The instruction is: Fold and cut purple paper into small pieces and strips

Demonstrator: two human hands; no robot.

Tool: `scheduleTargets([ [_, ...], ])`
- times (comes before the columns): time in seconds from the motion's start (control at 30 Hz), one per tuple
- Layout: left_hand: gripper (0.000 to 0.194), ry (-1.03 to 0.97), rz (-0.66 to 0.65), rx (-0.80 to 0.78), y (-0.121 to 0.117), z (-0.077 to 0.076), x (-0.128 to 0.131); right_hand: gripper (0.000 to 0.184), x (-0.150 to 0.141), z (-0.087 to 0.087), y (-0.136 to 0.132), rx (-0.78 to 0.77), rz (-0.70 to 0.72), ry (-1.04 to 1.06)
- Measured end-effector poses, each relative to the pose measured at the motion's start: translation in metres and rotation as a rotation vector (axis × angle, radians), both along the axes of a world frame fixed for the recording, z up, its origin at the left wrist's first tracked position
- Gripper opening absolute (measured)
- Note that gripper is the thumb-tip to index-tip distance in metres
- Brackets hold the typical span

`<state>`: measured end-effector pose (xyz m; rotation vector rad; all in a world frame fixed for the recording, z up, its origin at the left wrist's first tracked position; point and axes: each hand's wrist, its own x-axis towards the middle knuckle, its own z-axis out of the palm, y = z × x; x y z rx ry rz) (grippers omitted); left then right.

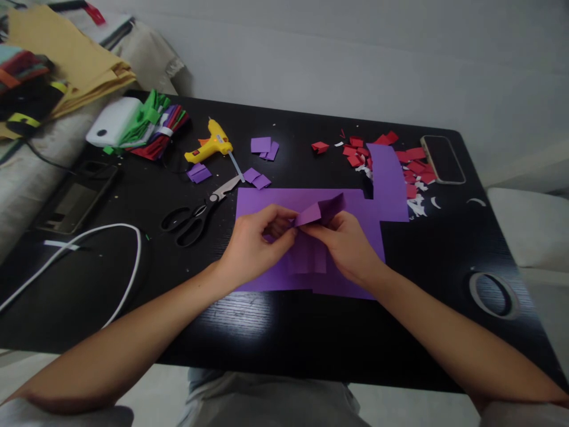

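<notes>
Between both hands is a folded piece of purple paper (320,210), raised above the table with its crease standing up. My left hand (262,237) pinches its left end between thumb and fingers. On the other side my right hand (349,243) grips the paper's right end, its thumb along the lower edge. Beneath them lies a large purple sheet (267,273), flat on the black table. A smaller creased purple piece (307,258) rests on that sheet, partly hidden by the hands.
Left of the sheet lie black-handled scissors (195,216), a yellow glue gun (211,145) and small purple folded pieces (256,178). At the right are red paper scraps (415,163), a purple offcut (389,184), a phone (442,159) and a tape roll (476,296). A white cable (137,249) curves at left.
</notes>
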<state>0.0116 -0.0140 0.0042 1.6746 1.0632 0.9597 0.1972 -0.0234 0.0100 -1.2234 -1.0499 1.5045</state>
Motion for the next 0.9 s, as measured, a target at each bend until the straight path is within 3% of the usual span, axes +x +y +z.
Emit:
scheduleTargets([
  [0.63, 0.027, 0.017, -0.035, 0.019, -0.0033, 0.0016, 0.0027, 0.019, -0.0010, -0.0003, -0.0008, 0.030, -0.073, -0.079],
  [0.9, 0.017, 0.031, 0.070, 0.029, 0.0013, -0.0012, 0.0006, 0.018, 0.0004, -0.0014, -0.0003, 0.058, -0.004, -0.070],
])
